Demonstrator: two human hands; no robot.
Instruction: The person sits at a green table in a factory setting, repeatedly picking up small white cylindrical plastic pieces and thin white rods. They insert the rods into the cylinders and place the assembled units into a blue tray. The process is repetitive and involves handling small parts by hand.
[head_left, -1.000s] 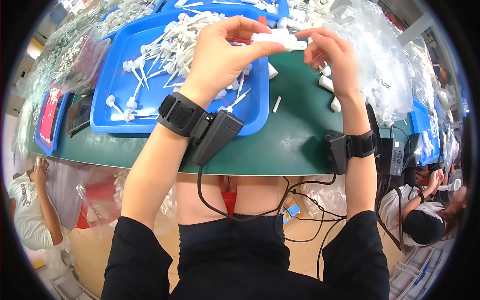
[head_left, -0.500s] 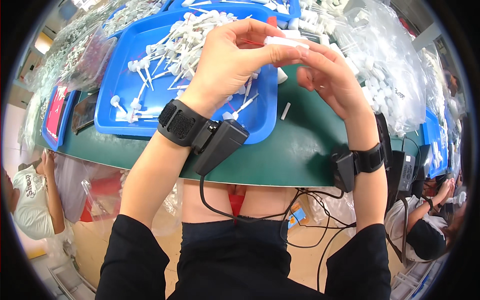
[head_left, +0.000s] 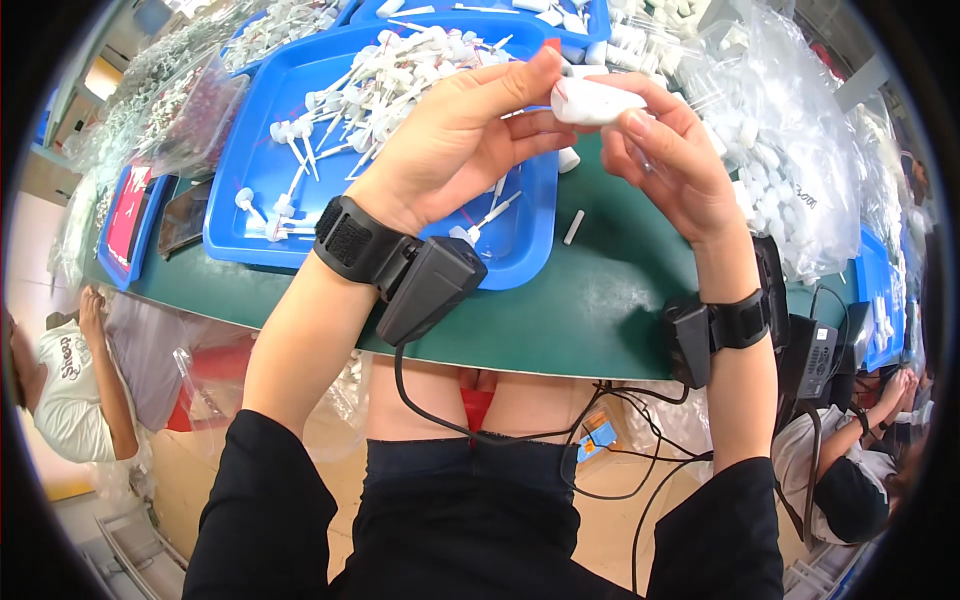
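Between the thumb and fingers of my right hand [head_left: 685, 155] is a white plastic cylinder [head_left: 598, 102], lying almost level, its rounded end toward the left. My left hand [head_left: 475, 135] is beside that end, over the blue tray. Its thumb is raised apart from the other fingers, which stretch toward the cylinder's underside; whether they touch it I cannot tell. In the blue tray [head_left: 235, 215] lies a heap of small white plastic pieces [head_left: 400, 85] with round heads and thin stems, some with red threads. A short white tube [head_left: 573, 227] rests on the green table [head_left: 480, 335].
Clear bags of white parts [head_left: 775, 150] crowd the right. A dark phone [head_left: 186, 218] and a small tray with a red surface [head_left: 125, 220] lie at the left. Black cables [head_left: 640, 470] hang below the table edge. Other people sit at both sides.
My left thumb has lifted off the white cylinder and moved up. The cylinder has turned slightly and shows more of its side, staying in my right hand.
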